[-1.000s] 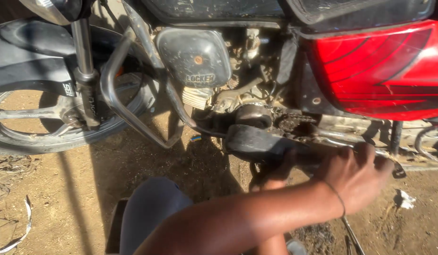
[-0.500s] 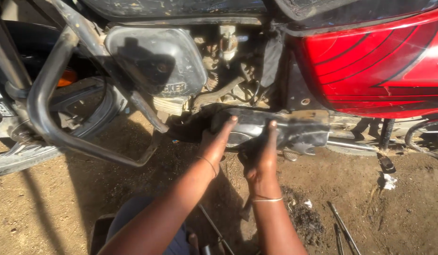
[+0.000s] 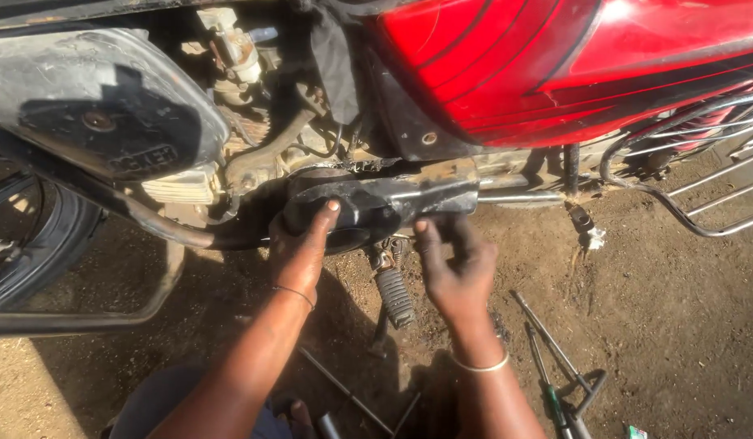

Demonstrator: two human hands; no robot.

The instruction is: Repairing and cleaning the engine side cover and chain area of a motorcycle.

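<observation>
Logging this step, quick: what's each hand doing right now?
Left hand: open, fingers pressed flat on the black engine cover.
Right hand: open, fingertips touching the cover's lower edge, gripping nothing.

- Left hand (image 3: pixel 299 248) is stretched forward, index finger pointed up, a thin band worn at the wrist.
- Right hand (image 3: pixel 457 264) is held loosely open, fingers spread, bangle worn.
</observation>
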